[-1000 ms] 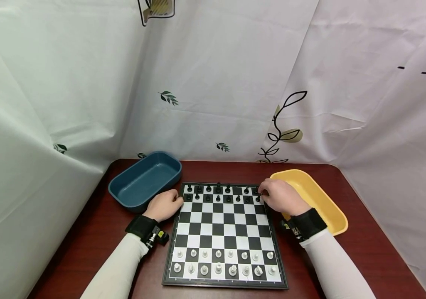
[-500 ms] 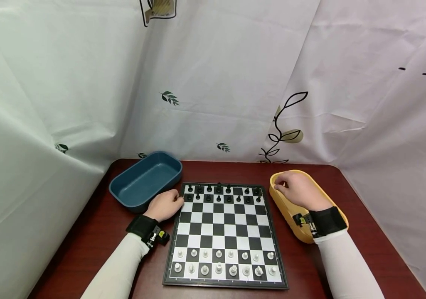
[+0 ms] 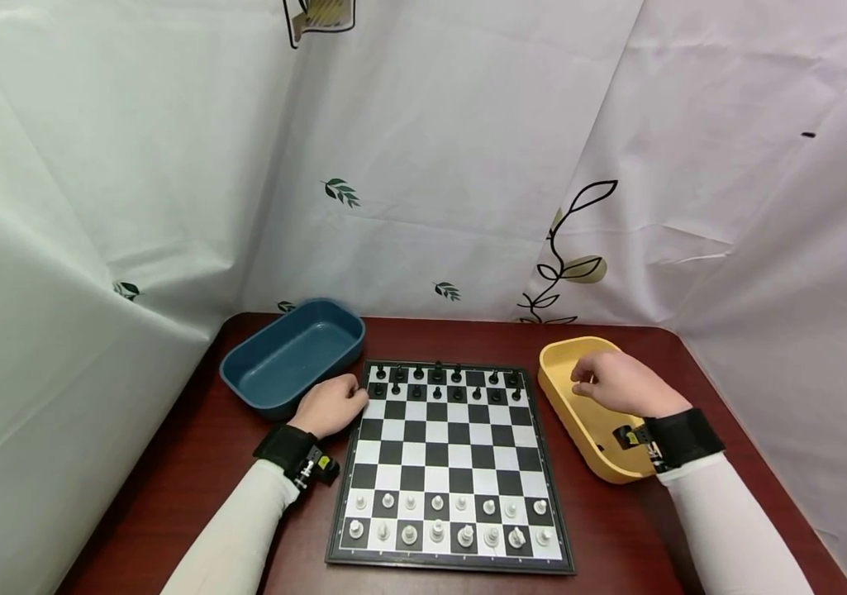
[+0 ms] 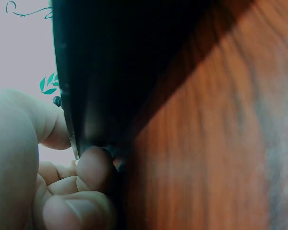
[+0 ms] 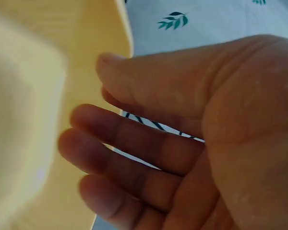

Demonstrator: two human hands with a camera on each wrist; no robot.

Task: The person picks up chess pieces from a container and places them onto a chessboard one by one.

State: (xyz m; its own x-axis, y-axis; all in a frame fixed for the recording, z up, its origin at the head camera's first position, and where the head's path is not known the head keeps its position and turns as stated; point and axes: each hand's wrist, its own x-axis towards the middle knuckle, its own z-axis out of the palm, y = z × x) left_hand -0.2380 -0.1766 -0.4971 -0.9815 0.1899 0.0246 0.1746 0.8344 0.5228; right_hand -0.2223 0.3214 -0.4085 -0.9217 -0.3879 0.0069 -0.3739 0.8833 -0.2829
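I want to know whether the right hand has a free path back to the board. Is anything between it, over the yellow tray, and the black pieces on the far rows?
Nothing visible blocks it. The right hand hangs over the yellow tray, fingers relaxed and empty; only the tray's near wall and a strip of bare table lie before the black pieces.

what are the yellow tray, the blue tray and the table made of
Yellow tray: likely moulded plastic, matte, with one even colour and rounded rim. Blue tray: looks the same, plastic with a slight sheen. Table: dark reddish wood or wood-look laminate, semi-gloss; grain streaks show in the left wrist view.
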